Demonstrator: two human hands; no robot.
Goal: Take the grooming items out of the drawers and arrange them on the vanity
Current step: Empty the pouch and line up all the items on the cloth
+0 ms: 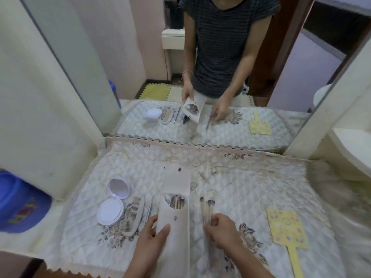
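Note:
My left hand grips a pale brush pouch held upright over the vanity's quilted cover; its flap is open and several brush tips show in its mouth. My right hand pinches two makeup brushes just right of the pouch, bristles pointing away from me. An open white compact mirror lies at the left. Next to the compact rest a beige comb and a thin metal tool. A yellow paddle-shaped hand mirror lies at the right.
A large wall mirror rises behind the vanity and reflects me and the items. A blue plastic container stands at the lower left beside a cream side panel. A cream rounded shelf juts in at the right.

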